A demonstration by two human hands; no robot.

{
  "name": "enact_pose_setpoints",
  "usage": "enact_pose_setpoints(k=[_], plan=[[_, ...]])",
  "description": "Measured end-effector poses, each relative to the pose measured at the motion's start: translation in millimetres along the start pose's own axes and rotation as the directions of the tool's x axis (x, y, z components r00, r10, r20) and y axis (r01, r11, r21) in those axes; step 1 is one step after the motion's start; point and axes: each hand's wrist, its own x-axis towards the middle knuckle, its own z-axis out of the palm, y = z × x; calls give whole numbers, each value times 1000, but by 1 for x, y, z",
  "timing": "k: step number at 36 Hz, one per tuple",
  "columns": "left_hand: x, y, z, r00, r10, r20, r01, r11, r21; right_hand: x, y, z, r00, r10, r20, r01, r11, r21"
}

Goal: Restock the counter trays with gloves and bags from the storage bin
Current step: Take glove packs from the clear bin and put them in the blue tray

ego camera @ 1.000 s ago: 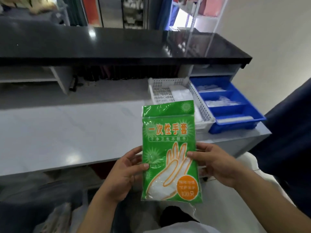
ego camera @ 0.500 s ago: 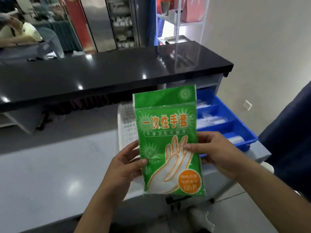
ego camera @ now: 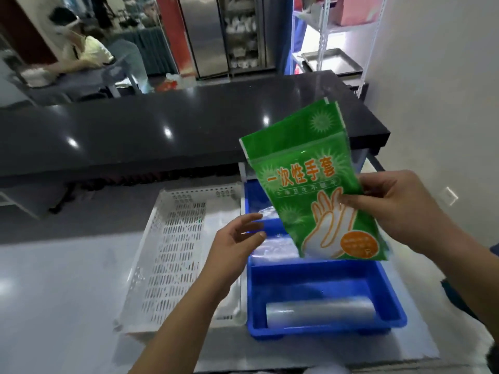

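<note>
One glove pack (ego camera: pixel 310 184) in right hand (ego camera: pixel 399 209), left hand (ego camera: pixel 235 244) apart

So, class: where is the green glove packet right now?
In the head view, the glove packet is right of centre, tilted, held by the right hand above the blue tray; the left hand is off it.

left hand (ego camera: pixel 237 238) apparently released glove packet (ego camera: pixel 313 190)

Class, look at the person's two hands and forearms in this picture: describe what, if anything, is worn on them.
Nothing is worn on either. The left hand and the right hand are bare, with no gloves, and no rings show. Both forearms are bare as far as the frame's edge: no sleeves, watch or bracelet show.
</note>
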Motion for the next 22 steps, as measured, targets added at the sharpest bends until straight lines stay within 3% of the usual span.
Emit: enact_pose_setpoints(k=[4,7,10,13,19,22], plan=[[28,-6,13,999,37,28,-45,913,405,13,18,-30,987,-124,-100,77,920,-384],[56,-5,25,986,39,163,-141,715,685,14,27,-41,966,-213,-147,92,815,-572],[93,-4,49,960,-83,268,-190,510,839,8,33,-47,943,-282,-179,108,766,-634],[131,-8,79,934,-235,269,-161,393,905,4,37,-55,940,-278,-196,85,750,-656],[188,-25,116,882,-446,148,-5,305,952,5,49,-62,944,-278,-179,84,726,-683],[202,-36,123,865,-483,140,24,318,948,9,54,-62,938,-296,-178,98,722,-685]])
